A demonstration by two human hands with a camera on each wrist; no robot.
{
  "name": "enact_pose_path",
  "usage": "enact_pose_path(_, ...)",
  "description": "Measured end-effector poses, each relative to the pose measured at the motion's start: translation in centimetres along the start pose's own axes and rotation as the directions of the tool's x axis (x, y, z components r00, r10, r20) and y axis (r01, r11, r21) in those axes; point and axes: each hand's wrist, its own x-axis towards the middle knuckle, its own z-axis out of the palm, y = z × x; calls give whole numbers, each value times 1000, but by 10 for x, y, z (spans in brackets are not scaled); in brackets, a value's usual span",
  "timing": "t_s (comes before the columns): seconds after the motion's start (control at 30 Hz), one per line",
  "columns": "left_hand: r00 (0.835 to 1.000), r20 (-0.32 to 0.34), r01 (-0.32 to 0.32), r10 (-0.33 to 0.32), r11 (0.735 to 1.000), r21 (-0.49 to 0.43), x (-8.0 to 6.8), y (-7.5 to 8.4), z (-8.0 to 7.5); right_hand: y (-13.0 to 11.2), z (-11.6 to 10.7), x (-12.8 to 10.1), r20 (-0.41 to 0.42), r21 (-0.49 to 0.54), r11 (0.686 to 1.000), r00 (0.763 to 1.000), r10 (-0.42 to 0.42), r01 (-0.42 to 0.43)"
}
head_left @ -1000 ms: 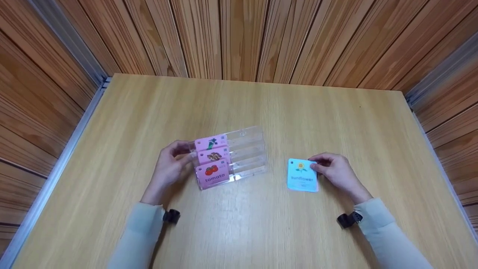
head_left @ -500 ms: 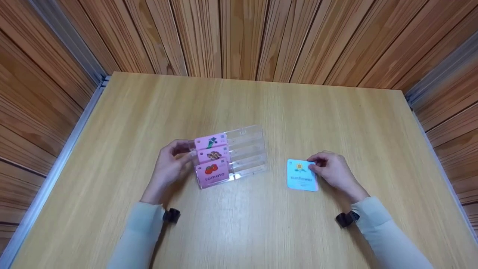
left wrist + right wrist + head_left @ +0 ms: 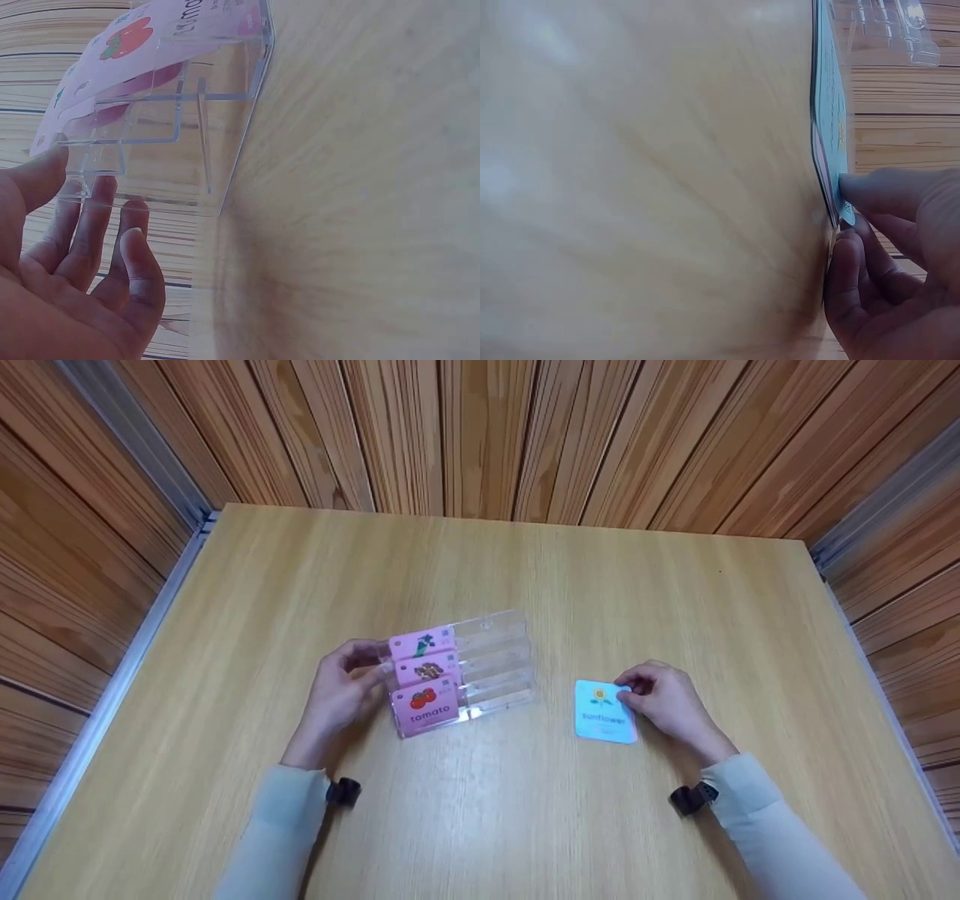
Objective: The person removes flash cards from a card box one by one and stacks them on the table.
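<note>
Loading appears partial: one clear tiered stand [image 3: 499,660] carries three pink flashcards [image 3: 425,720] on its left half; its right half likely remains to be filled. One sunflower flashcard [image 3: 602,725] is at the bench [image 3: 480,817], right of the stand; cards beneath cannot be counted. Left hand [image 3: 339,688]: fingers clamped on the stand's edge. Right hand [image 3: 669,703]: fingers pinching the sunflower flashcard.

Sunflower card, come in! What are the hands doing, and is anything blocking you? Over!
Right hand pinches sunflower card by its edge. Left hand grips clear rack, three pink cards in it. Only tabletop seen between sunflower card and rack.
</note>
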Motion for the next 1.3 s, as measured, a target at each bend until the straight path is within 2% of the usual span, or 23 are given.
enact_pose_path(0.2, 1000, -2, -6, 6, 1000, 4, 1, 0, 1, 0, 1, 0, -29, -2, 1000, 999, -13, 13)
enact_pose_path(0.5, 1000, 9, 17, -17, 1000, 1, -2, 3, 0, -1, 1, 1, -6, -5, 1000, 1000, -10, 10)
enact_pose_path(0.83, 1000, 7, 9, -9, 1000, 2, -2, 3, -1, -1, -5, 3, -46, 60, 997, 998, -46, 49)
enact_pose_path(1.1, 1000, -5, 19, -19, 1000, -6, -1, 1, 0, -11, -11, 5, -80, 98, 993, 995, -63, 71)
enact_pose_path(1.3, 1000, 7, 0, 0, 1000, 3, 1, -1, -1, -19, -13, 7, -87, 124, 989, 993, -76, 86)
